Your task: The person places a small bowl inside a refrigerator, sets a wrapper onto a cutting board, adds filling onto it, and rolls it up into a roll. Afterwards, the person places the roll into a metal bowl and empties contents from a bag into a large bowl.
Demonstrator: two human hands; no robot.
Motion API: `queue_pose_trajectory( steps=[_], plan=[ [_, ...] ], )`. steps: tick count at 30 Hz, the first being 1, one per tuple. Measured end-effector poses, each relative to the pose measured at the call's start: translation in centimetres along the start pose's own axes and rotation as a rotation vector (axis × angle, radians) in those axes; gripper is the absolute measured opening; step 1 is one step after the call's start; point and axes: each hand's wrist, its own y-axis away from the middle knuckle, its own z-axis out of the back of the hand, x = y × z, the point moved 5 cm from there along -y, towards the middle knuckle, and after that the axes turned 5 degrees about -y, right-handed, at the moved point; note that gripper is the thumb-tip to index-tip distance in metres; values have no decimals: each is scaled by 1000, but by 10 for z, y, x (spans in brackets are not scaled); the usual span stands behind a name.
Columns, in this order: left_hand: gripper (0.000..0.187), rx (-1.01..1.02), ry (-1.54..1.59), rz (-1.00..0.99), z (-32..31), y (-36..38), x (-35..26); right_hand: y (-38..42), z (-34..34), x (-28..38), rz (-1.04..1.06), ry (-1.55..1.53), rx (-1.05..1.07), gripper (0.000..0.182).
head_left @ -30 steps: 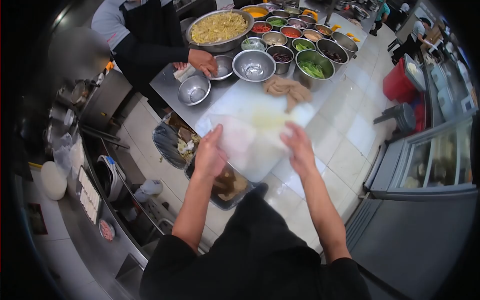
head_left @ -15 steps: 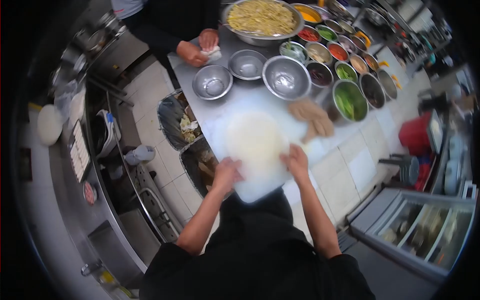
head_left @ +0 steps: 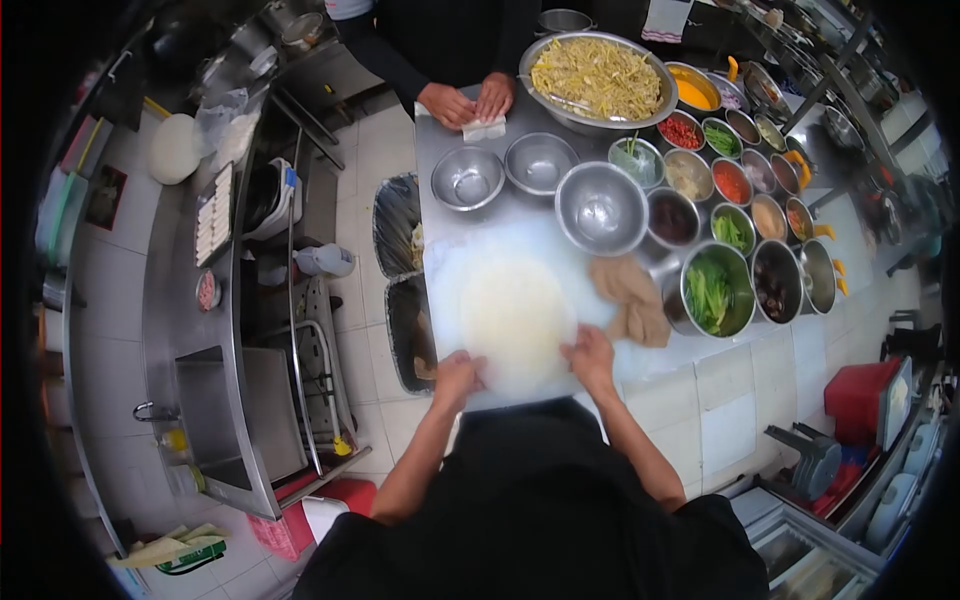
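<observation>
A pale, round, flat sheet [head_left: 516, 318] lies on a white cutting board [head_left: 450, 275] at the table's near end. My left hand [head_left: 459, 379] is at its lower left edge, thumb and fingers pinched together at the rim. At the lower right edge, my right hand [head_left: 589, 357] pinches the rim in the same way. A crumpled brown cloth [head_left: 630, 300] rests right of the sheet. Behind the board stand metal bowls, the nearest a larger one [head_left: 601, 208]. The sheet's surface looks blurred.
Across the table, a person's hands [head_left: 478, 104] press a small white piece. A big bowl of noodle-like food [head_left: 598, 80] stands beside them. Several metal containers of cut ingredients [head_left: 709, 290] fill the right side. Lined bins [head_left: 405, 330] stand against the table's left edge.
The view has shifted, so the table appears more upright and farther right. Both my hands remain at the sheet's near edge. The other person's hands are now closer together over the white piece.
</observation>
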Motion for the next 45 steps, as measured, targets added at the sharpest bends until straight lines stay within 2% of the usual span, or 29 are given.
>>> queue_pose_trajectory(
  steps=[6,9,15,21,24,27,29,33,36,39,43,45],
  plan=[
    [13,-35,-22,14,2,2,2,5,6,22,73,127,35,41],
    [13,-28,-29,15,13,-1,0,4,6,16,248,239,-7,42],
    [17,24,-28,-11,22,-7,2,6,6,13,242,289,-26,44],
    [22,42,-111,-73,18,-5,-8,26,16,28,260,607,-69,47],
    [26,28,-118,-94,16,-7,-1,40,39,67,262,565,-89,46],
    [26,25,-91,-133,14,-1,-5,29,74,99,417,525,-170,43],
    [25,-9,-61,-147,13,-1,-5,19,95,132,447,538,-235,41],
    [27,-98,-28,-137,13,9,-7,-28,124,183,623,505,-300,41],
    [30,-191,-57,-140,10,13,-10,-60,124,214,613,467,-218,40],
    [32,-304,-29,-127,8,15,-10,-90,119,227,649,304,-71,38],
    [34,-410,-1,-112,6,15,-9,-139,124,241,664,365,12,36],
    [35,-457,-28,-132,5,16,-8,-147,118,244,655,283,129,34]
  ],
)
